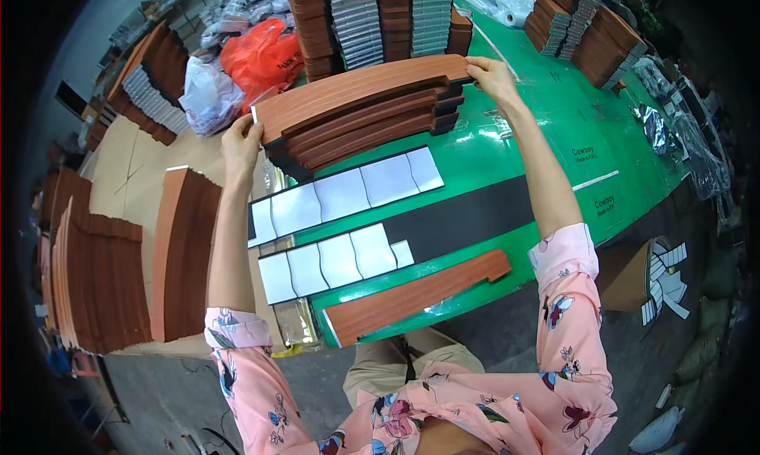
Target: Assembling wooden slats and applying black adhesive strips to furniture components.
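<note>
My left hand (241, 144) pinches the left end of a long brown wood-grain panel (360, 93). The fingers of my right hand (494, 80) close on its right end. Beneath that panel lies a stack of similar panels (356, 138) with dark edges; whether the top one touches them I cannot tell. Nearer to me are two black strips, the farther (345, 190) and the nearer (475, 220), both carrying white wavy-edged pieces (336, 265). A single wood-grain panel (416, 296) with a hooked right end rests close to the front edge.
The table has a green mat (546, 162). Tall stacks of brown and grey panels (380, 23) stand at the back. More brown panels (99, 273) are piled at the left. A red plastic bag (261, 55) sits beside a white bag (210, 95). A bin (633, 277) with white scraps stands right.
</note>
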The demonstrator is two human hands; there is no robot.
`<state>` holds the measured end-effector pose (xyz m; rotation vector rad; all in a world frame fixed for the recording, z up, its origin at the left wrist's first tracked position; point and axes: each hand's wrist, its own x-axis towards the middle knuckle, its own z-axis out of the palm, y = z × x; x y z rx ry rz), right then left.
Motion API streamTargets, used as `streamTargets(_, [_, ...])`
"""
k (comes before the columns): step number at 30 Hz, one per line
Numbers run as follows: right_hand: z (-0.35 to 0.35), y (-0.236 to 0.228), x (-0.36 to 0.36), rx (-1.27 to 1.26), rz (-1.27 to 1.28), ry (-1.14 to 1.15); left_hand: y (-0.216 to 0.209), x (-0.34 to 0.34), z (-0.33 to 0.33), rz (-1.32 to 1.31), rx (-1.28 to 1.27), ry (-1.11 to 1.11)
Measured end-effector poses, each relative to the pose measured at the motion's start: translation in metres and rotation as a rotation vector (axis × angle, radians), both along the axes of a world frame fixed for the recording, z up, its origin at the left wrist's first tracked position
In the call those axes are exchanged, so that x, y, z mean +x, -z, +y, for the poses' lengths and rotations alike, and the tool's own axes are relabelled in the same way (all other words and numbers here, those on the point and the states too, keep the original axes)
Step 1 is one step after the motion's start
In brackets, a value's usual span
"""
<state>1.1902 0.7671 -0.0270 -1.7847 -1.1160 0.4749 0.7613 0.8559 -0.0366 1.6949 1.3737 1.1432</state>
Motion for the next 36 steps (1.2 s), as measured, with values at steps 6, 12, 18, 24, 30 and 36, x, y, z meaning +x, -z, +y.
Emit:
streamTargets(6, [0.006,0.008,-0.005,-0.053,-0.148,0.024,-0.003,0.007,-0.003,0.254,-0.002,-0.08])
streamTargets(12, [0.005,0.007,-0.008,-0.101,-0.127,-0.025,0.001,0.003,0.001,0.201,-0.027,0.008])
streamTargets(18, [0.003,0.013,-0.009,-0.106,-0.112,-0.056,0.005,-0.001,-0.003,0.34,0.104,-0.062])
streamTargets(24, [-0.001,0.012,-0.023,-0.089,-0.183,-0.007,0.002,0.006,-0.02,0.376,-0.053,-0.056])
streamTargets(30, [-0.001,0.016,-0.026,-0.055,-0.145,-0.006,0.013,0.0,-0.017,0.194,-0.015,-0.021])
streamTargets(36, [-0.007,0.012,-0.024,-0.014,-0.123,0.024,0.01,0.005,-0.02,0.179,-0.034,-0.026])
